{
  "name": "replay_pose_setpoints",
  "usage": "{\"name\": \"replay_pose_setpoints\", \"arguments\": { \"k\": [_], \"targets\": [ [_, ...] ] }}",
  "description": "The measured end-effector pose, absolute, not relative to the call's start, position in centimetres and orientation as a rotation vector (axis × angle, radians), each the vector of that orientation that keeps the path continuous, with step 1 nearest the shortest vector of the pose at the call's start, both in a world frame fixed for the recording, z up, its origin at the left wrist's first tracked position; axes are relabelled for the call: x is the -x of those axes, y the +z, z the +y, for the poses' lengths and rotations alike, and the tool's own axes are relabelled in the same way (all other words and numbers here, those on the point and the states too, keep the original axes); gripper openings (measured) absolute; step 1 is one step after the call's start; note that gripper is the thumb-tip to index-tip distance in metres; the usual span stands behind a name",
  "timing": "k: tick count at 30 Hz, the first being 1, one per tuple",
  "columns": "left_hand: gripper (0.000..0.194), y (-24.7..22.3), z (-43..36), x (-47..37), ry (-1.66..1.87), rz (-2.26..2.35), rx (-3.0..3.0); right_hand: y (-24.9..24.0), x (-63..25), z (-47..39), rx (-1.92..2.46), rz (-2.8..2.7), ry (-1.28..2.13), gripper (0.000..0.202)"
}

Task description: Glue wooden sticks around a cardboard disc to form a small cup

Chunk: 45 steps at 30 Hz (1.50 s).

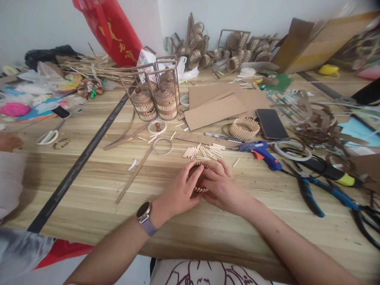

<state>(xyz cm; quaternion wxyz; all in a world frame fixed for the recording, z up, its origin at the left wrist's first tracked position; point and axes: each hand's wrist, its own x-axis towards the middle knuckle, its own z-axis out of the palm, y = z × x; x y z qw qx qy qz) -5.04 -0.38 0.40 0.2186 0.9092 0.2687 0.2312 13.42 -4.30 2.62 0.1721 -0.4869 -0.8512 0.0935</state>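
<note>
Near the table's front edge, a small round piece (200, 190) with a brown inside and pale sticks around its rim is held between both hands. My left hand (181, 189), below a wrist with a watch, curls round its left side. From the right, my right hand (223, 186) wraps the piece, fingertips reaching over its rim. The fingers hide much of it. Just beyond lie loose pale short sticks (204, 151). A ring of upright sticks (244, 128) stands farther back, beside a blue glue gun (261, 152).
Pliers (308, 190), white rings (293, 151) and a phone (271, 123) lie right. Framed lidded baskets (165, 103) stand back left, with cardboard (213, 113) beside them. A brown strip (133, 176) lies left. Another person's sleeve (11, 182) shows at the left edge.
</note>
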Motion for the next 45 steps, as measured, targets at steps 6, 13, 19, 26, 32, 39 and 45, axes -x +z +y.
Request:
{"name": "replay_pose_setpoints", "arguments": {
  "k": [6, 13, 19, 26, 32, 39, 45],
  "targets": [
    [0.084, 0.5, -0.4, 5.1, 0.623, 0.747, -2.522, 2.6, -13.5, -4.3, 1.381, -2.404, 0.267, 0.01],
    [0.082, 0.4, -0.3, 5.1, 0.643, 0.751, -2.53, 2.1, -13.6, -4.3, 1.35, -2.385, 0.245, 0.008],
    [0.083, 1.0, -0.5, 5.0, 0.657, 0.749, -2.485, 2.5, -13.7, -4.4, 1.384, -2.42, 0.247, 0.008],
    [0.021, 2.9, -0.5, 6.0, 0.993, 0.785, -2.394, 3.2, -15.2, -5.2, 1.408, -2.408, 0.085, 0.007],
    [0.019, 2.6, -0.2, 6.1, 1.023, 0.772, -2.293, 4.0, -17.8, -7.8, 1.461, -2.365, 0.037, 0.012],
    [0.035, 1.9, 0.2, 5.6, 0.943, 0.952, -2.271, 3.5, -23.3, -10.5, 1.63, -2.288, -0.213, 0.015],
    [0.027, 2.9, 1.5, 3.0, 0.878, 0.814, -2.474, 2.5, -26.6, -10.9, 1.742, -2.227, -0.308, 0.016]
  ]
}}
